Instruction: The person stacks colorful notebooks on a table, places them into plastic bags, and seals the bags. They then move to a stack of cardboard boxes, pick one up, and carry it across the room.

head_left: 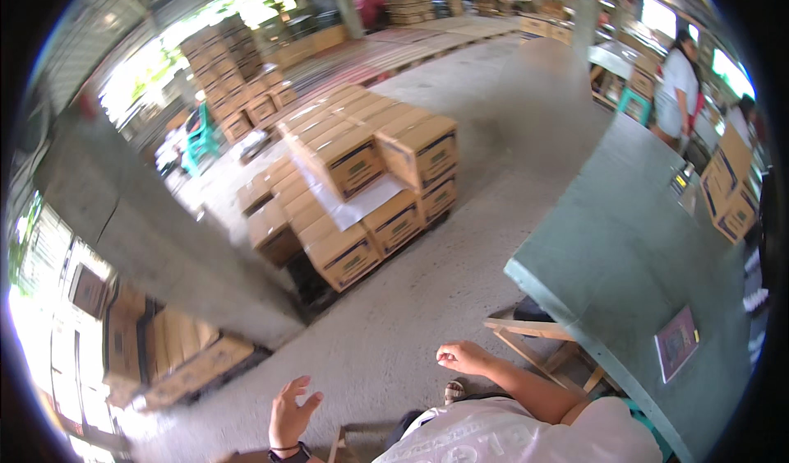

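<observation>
My left hand (292, 411) is raised at the lower middle, its fingers apart and nothing in them; a dark watch and a thin band circle its wrist. To the right, my right hand (462, 355) is held out over the concrete floor with its fingers curled in. Whether anything small lies inside those fingers I cannot make out. Neither hand touches the green-topped table (608, 241) on my right. Beyond both hands stands a stack of brown cartons (353, 167), with a white sheet (362, 202) lying on its lower layer.
A concrete pillar (156, 208) leans across the left, with more cartons (181, 348) beside it. On the table lie a purplish booklet (677, 342) and a small yellow-and-black item (682, 179). A person (675, 89) stands at the far right. Wooden table legs (534, 335) jut out near my right arm.
</observation>
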Tool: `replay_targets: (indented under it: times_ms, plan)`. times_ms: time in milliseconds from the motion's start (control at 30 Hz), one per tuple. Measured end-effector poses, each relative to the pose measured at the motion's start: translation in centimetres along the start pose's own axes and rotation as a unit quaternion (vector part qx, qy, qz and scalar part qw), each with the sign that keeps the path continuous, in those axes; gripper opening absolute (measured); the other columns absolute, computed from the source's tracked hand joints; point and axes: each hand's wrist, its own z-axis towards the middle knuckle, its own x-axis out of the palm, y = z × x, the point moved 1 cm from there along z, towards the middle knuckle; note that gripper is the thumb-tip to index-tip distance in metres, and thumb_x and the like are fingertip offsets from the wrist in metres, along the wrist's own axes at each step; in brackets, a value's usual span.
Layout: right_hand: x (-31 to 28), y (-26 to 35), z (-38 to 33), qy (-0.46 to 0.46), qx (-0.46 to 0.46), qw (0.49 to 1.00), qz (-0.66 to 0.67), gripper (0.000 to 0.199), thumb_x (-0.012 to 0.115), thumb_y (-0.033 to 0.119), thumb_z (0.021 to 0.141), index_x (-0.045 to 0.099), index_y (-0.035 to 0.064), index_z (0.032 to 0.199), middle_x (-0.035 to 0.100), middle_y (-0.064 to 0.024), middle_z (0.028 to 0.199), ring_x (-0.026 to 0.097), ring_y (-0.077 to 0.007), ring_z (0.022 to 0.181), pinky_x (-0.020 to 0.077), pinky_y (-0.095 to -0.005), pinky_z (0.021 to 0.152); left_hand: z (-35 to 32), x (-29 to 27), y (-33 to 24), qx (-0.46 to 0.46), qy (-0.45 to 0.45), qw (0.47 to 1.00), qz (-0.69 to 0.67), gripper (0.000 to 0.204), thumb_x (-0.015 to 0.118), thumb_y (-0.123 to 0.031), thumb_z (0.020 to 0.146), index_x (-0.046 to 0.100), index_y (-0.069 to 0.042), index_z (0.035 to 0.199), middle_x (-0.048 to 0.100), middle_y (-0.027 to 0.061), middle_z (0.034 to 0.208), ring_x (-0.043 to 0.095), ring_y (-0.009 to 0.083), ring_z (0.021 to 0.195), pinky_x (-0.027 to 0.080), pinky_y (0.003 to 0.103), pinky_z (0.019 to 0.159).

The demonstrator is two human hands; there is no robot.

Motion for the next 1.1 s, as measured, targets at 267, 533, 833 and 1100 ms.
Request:
replay_targets:
  times_ms: [267,533,833,1100]
  plan:
    - [-24.0,-12.7,12.4,-0.194,0.127,0.971,-0.057,0.018,0.065,0.014,0.076,0.054,0.0024,0.069,0.06,-0.0107,0.07,0.058,-0.024,0.062,0.0435,-0.0347,0.057,32.8,11.8,-11.2,0.178,0.139,0.973,0.036,0.038,0.072,-0.02,0.074,0.062,-0.002,0.106,0.066,0.0127,0.095,0.064,0.0219,0.083,0.05,0.032,0.072]
    - [-36.9,-24.3,17.9,-0.315,0.354,0.88,-0.037,0.028,0.064,0.03,0.08,0.06,0.0022,0.078,0.063,-0.0113,0.075,0.06,-0.028,0.071,0.0461,-0.0375,0.064,65.7,29.1,-26.9,0.344,0.238,0.898,0.139,0.043,0.072,-0.027,0.074,0.059,-0.003,0.107,0.064,0.013,0.099,0.062,0.0265,0.089,0.049,0.036,0.075]
    - [-46.0,-43.0,17.6,-0.227,0.553,0.8,-0.051,0.02,0.057,0.026,0.079,0.063,0.0087,0.086,0.065,-0.0131,0.084,0.062,-0.0328,0.078,0.0491,-0.0417,0.068,83.9,52.4,-46.3,0.347,0.506,0.787,0.062,0.044,0.067,-0.026,0.08,0.057,-0.002,0.116,0.064,0.0123,0.106,0.061,0.0219,0.094,0.049,0.033,0.081]
    - [-79.7,-61.7,40.9,-0.3,0.416,0.854,-0.092,0.02,0.057,0.018,0.08,0.06,0.0015,0.092,0.062,-0.0177,0.081,0.06,-0.037,0.077,0.0459,-0.046,0.065,106.0,68.3,-43.2,0.354,0.571,0.673,0.309,0.034,0.064,-0.026,0.081,0.06,-0.001,0.104,0.065,0.0116,0.097,0.063,0.0192,0.08,0.051,0.033,0.072]
